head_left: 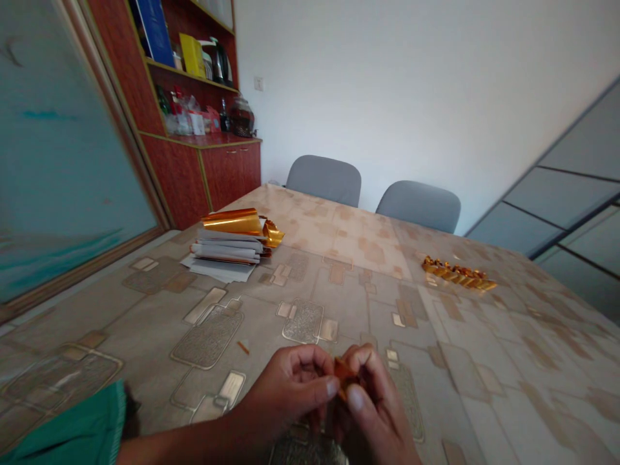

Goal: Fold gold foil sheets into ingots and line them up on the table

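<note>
Both my hands meet low over the near edge of the table. My left hand (295, 384) and my right hand (375, 403) pinch a small folded piece of gold foil paper (345, 373) between thumbs and fingers; most of it is hidden by the fingers. A stack of grey-backed sheets with curled gold foil on top (232, 242) lies at the far left of the table. A row of several small folded gold pieces (458, 273) lies at the far right.
The table (339, 297) has a beige patterned cover. A thin orange scrap (243, 347) lies near my left hand. Two grey chairs (323, 177) (419, 203) stand at the far side. A red wooden cabinet (203, 161) with shelves stands at the back left. A green sleeve (72, 433) shows bottom left.
</note>
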